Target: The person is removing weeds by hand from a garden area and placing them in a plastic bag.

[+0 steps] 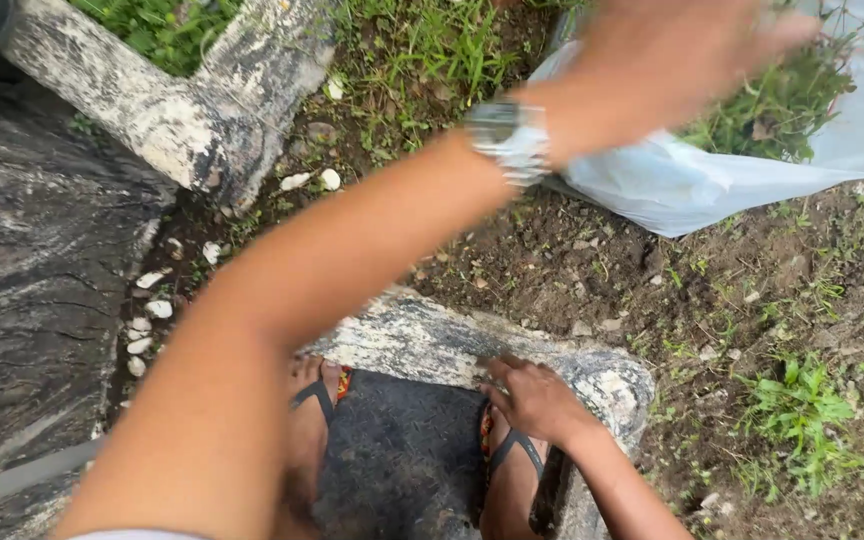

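Observation:
My left arm reaches across from the lower left, with a metal wristwatch (pixel 508 137) on it. My left hand (pixel 677 50) is blurred by motion and hovers over the mouth of a white plastic bag (pixel 692 185) holding pulled weeds (pixel 772 105). Its fingers look stretched out, with nothing clearly in them. My right hand (pixel 535 400) rests fingers-down on a weathered concrete curb (pixel 422 340), holding nothing. Both my feet (pixel 312 420) in flip-flops stand just behind that curb.
Bare dark soil (pixel 592 270) with small stones lies between the curb and the bag. Green weeds (pixel 802 410) grow at the right, grass (pixel 432 45) at the top. A forked concrete edging (pixel 182 120) and a dark slab (pixel 32 270) fill the left.

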